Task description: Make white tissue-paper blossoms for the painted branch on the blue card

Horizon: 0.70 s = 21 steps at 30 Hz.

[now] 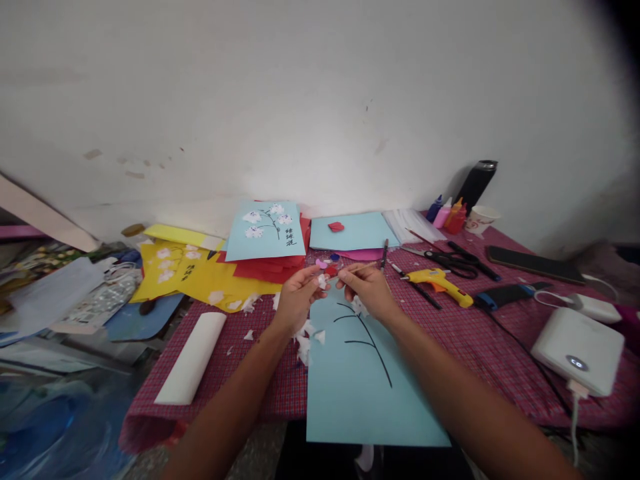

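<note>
My left hand (299,293) pinches a small crumpled piece of white paper (323,281). Close beside it, my right hand (369,292) is closed around a thin wooden stick (364,267), its tip pointing toward the white piece. Both hands hover over the top end of a light blue sheet (360,407) with a branch drawn in black lines. Another white tuft (358,307) shows under my right hand at the branch's upper end. Torn white scraps (303,350) lie along the sheet's left edge. Small red and purple things behind my fingertips are partly hidden.
A finished-looking blue flower card (260,247) rests on red paper at the back. Right of the sheet lie a yellow glue gun (443,287), black scissors (453,261) and a white power bank (580,350). A folded white paper roll (193,360) lies left.
</note>
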### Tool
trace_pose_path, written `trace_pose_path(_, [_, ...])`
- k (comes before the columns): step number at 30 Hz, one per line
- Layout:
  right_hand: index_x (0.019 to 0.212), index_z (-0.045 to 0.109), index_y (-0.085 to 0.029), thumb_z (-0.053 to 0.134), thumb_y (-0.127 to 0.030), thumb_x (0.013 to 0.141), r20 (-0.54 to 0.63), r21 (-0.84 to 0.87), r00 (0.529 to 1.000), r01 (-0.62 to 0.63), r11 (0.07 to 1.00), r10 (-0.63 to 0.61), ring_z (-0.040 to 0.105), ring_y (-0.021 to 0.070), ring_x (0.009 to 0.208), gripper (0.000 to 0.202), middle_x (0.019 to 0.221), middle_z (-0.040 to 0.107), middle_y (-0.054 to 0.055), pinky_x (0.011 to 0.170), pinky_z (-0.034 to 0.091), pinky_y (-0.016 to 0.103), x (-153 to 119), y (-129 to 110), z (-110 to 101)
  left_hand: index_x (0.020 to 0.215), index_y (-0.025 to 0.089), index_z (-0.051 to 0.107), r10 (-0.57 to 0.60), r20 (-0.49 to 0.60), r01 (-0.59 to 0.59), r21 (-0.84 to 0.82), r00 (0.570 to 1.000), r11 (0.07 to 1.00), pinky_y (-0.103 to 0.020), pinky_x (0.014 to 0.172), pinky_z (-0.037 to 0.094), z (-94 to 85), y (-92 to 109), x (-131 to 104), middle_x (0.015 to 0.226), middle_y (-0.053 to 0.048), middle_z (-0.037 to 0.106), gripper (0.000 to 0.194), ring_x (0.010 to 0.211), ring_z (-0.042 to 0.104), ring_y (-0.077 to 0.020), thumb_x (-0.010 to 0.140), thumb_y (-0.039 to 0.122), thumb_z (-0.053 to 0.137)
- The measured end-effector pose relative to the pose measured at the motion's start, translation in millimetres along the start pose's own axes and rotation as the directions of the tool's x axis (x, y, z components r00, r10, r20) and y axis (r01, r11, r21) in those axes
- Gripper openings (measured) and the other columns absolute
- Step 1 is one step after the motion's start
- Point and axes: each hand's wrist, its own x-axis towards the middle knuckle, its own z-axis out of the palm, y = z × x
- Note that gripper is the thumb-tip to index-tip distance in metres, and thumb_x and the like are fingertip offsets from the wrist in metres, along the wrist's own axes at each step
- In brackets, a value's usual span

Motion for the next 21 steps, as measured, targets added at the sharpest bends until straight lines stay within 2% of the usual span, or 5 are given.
trace_pose_path(4, [0.067, 0.064, -0.015, 0.061, -0.047, 0.083, 0.000, -0.066, 1.000, 0.027, 0.997, -0.027, 0.049, 0.0078, 0.040, 0.036, 0.062, 0.063, 0.002, 0.038, 0.036, 0.021, -0.7, -2.0, 1.3, 0.111, 0.016, 0.062, -0.016, 0.023, 0.015, 0.024, 1.000, 1.000, -0.026, 0.065, 0.051, -0.6, -1.2, -1.1, 0.090, -0.007, 0.069, 0.041, 0.073, 0.067, -0.0149, 0.074, 0.029, 0.073])
trace_pose_path(8, [0.081, 0.064, -0.016, 0.063, -0.044, 0.082, -0.030, 0.055, 1.000, -0.005, 0.999, 0.006, 0.049, 0.0079, 0.040, 0.028, 0.062, 0.062, 0.000, 0.038, 0.035, 0.021, -0.6, 1.3, 0.9, 0.109, 0.015, 0.063, -0.018, 0.050, 0.015, 0.056, 0.999, 0.998, -0.026, 0.064, 0.051, -0.4, -3.3, -2.1, 0.089, -0.006, 0.068, 0.038, 0.072, 0.066, -0.0141, 0.074, 0.028, 0.073])
trace_pose_path(14, [0.091, 0.065, -0.017, 0.071, -0.032, 0.076, 0.067, 0.191, 0.997, 0.015, 0.981, -0.028, 0.052, 0.0086, 0.045, 0.022, 0.072, 0.066, 0.001, 0.043, 0.040, 0.022, -1.7, 0.1, -0.7, 0.108, 0.014, 0.062, -0.052, 0.010, 0.052, 0.010, 0.999, 0.999, -0.024, 0.062, 0.050, 1.7, -0.5, -2.5, 0.085, -0.006, 0.068, 0.039, 0.070, 0.066, -0.0135, 0.073, 0.027, 0.074])
trace_pose_path(17, [0.088, 0.063, -0.016, 0.068, -0.033, 0.078, 0.045, 0.148, 0.999, 0.015, 0.989, -0.022, 0.051, 0.0087, 0.042, 0.020, 0.070, 0.067, 0.000, 0.041, 0.039, 0.022, -1.8, -1.5, 0.8, 0.109, 0.013, 0.062, -0.050, 0.026, 0.049, 0.017, 0.998, 0.999, -0.024, 0.064, 0.051, 0.9, -1.0, -2.4, 0.086, -0.007, 0.069, 0.037, 0.073, 0.066, -0.0140, 0.075, 0.027, 0.072])
trace_pose_path(21, [0.073, 0.062, -0.015, 0.064, -0.036, 0.082, -0.012, 0.035, 1.000, 0.009, 0.999, -0.008, 0.050, 0.0078, 0.042, 0.023, 0.064, 0.064, 0.000, 0.039, 0.037, 0.021, -0.4, 1.5, 2.9, 0.111, 0.013, 0.061, -0.032, 0.075, 0.029, 0.041, 0.997, 0.999, -0.027, 0.066, 0.051, -0.9, -5.5, -2.1, 0.091, -0.009, 0.070, 0.037, 0.075, 0.067, -0.0150, 0.078, 0.029, 0.069])
